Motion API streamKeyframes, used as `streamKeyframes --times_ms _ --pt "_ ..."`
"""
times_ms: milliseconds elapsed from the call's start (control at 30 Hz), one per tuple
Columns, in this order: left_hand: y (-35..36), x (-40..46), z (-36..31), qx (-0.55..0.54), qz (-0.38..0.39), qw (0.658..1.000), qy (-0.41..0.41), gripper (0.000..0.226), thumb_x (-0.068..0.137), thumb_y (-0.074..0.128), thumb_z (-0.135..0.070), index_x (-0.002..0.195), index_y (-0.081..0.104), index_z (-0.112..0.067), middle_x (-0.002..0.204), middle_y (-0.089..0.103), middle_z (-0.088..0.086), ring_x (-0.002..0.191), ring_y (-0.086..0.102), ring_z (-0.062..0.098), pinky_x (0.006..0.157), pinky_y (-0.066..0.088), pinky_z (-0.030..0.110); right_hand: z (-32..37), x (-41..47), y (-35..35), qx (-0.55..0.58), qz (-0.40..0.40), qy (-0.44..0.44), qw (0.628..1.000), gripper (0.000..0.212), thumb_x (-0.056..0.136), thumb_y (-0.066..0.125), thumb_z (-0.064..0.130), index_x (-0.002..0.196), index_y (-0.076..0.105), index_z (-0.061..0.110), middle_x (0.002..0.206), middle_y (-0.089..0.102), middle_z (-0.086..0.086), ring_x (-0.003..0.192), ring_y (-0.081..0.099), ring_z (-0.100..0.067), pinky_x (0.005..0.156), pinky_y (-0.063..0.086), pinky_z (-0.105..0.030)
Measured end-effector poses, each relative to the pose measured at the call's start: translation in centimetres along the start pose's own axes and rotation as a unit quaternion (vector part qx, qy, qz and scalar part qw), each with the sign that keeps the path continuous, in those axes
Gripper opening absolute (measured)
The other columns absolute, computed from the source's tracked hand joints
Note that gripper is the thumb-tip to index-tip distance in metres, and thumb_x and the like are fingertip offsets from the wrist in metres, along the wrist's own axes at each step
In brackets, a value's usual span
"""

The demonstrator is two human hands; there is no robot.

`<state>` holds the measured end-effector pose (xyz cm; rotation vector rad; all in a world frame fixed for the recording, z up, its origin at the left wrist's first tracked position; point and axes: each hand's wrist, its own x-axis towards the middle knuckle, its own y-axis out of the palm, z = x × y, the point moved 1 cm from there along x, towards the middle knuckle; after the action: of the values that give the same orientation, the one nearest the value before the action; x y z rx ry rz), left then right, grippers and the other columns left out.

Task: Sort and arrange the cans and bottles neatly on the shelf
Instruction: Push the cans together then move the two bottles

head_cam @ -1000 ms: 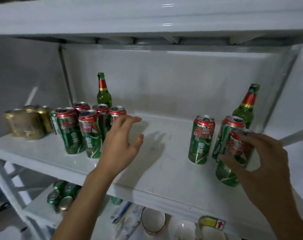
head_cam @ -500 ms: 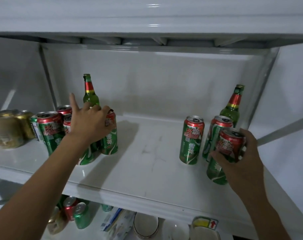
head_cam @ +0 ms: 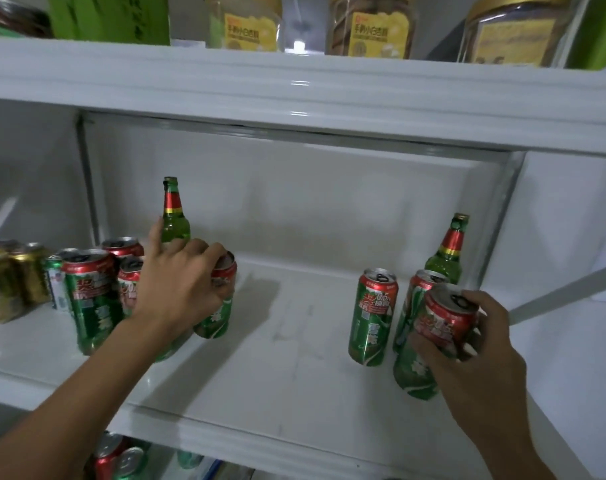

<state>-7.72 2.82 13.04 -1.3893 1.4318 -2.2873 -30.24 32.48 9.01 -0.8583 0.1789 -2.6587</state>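
The left hand [head_cam: 177, 289] lies over a bunch of green and red cans, with its fingers [head_cam: 204, 249] curled over the top of one can [head_cam: 218, 299] and gripping it. Most of that can is hidden behind the hand; only its right side and a bit of its silver top show. Just behind the hand stands a green glass bottle [head_cam: 173, 216], and the pointing finger reaches up beside it, but I cannot tell if it touches the glass. To the left of the hand stand more cans of the same kind [head_cam: 90, 299], packed close, and some are half hidden by the wrist. Further left are gold cans [head_cam: 3, 285], cut off by the edge of the view. The right hand [head_cam: 468, 355] is wrapped around the top part of another green and red can [head_cam: 429, 344], squeezing it from the side; this can leans a little, and its bottom sits on the white shelf [head_cam: 277, 375]. Just left of that hand stands one can alone [head_cam: 372, 317], upright. Behind the hand another can [head_cam: 419, 296] is partly covered, and a second green bottle [head_cam: 448, 254] stands at the back. Up above the hands, jars with yellow labels [head_cam: 371, 26] are cut off at the top. Below the shelf, a few can tops [head_cam: 118, 459] peek out, blurry.
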Motion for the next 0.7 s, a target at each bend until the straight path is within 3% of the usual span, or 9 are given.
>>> streamKeyframes --times_ms 33,100,167,267,400,567,700 --pt "-0.3 -0.3 -0.2 -0.031 -0.012 0.999 -0.005 0.048 0.076 0.075 -0.057 0.111 0.068 -0.025 0.105 0.074 0.003 0.096 0.070 0.030 0.121 0.020 0.052 0.8 -0.1 0.1 0.012 0.005 -0.008 1.000 0.083 0.069 0.091 0.008 0.126 0.047 0.050 0.121 0.065 0.016 0.100 0.067 0.000 0.089 0.055 -0.028" --pt "-1.4 -0.9 -0.2 -0.124 -0.023 0.991 -0.041 0.056 0.079 0.080 -0.051 0.123 0.061 -0.023 0.120 0.067 0.005 0.097 0.067 0.032 0.096 0.048 0.049 2.3 -0.2 0.6 0.033 0.022 -0.022 0.999 0.086 0.068 0.091 0.010 0.127 0.046 0.052 0.115 0.066 0.025 0.097 0.068 0.008 0.085 0.057 -0.028" --pt "-2.9 -1.3 0.3 -0.225 -0.039 0.970 -0.083 0.062 0.080 0.081 -0.049 0.131 0.055 -0.025 0.127 0.060 0.002 0.099 0.064 0.029 0.082 0.057 0.046 3.6 -0.2 1.7 0.054 0.053 -0.028 0.997 0.093 0.068 0.092 0.011 0.134 0.042 0.054 0.119 0.065 0.025 0.101 0.068 0.007 0.089 0.057 -0.034" --pt "-4.2 -1.9 1.7 -0.303 -0.053 0.948 -0.079 0.064 0.079 0.086 -0.041 0.134 0.059 -0.023 0.120 0.057 -0.005 0.100 0.060 0.018 0.088 0.054 0.037 5.3 -0.4 4.5 0.071 0.115 -0.037 0.990 0.100 0.067 0.092 0.019 0.143 0.037 0.054 0.127 0.060 0.025 0.109 0.067 -0.002 0.097 0.056 -0.043" --pt "-4.9 -3.7 3.9 -0.308 -0.027 0.949 -0.068 0.063 0.074 0.091 -0.036 0.130 0.065 -0.020 0.113 0.061 -0.006 0.096 0.059 0.014 0.083 0.045 0.026 6.1 0.0 9.4 0.074 0.179 -0.035 0.980 0.083 0.065 0.093 0.026 0.136 0.052 0.039 0.119 0.065 0.023 0.106 0.067 0.000 0.095 0.059 -0.041" --pt "-4.0 -5.4 4.9 -0.301 0.008 0.952 -0.058 0.067 0.073 0.091 -0.035 0.133 0.065 -0.022 0.121 0.066 -0.006 0.104 0.063 0.014 0.094 0.056 0.034 6.3 1.5 14.9 0.103 0.249 -0.027 0.963 0.078 0.061 0.097 0.020 0.125 0.057 0.038 0.110 0.069 0.020 0.105 0.069 -0.010 0.091 0.059 -0.039" --pt "-3.1 -5.4 4.4 -0.288 0.024 0.955 -0.063 0.065 0.074 0.089 -0.040 0.132 0.065 -0.023 0.124 0.068 -0.005 0.108 0.065 0.016 0.094 0.058 0.041 6.5 3.5 18.3 0.137 0.315 -0.038 0.938 0.080 0.058 0.097 0.008 0.124 0.057 0.033 0.119 0.068 0.011 0.108 0.070 -0.015 0.094 0.059 -0.039"
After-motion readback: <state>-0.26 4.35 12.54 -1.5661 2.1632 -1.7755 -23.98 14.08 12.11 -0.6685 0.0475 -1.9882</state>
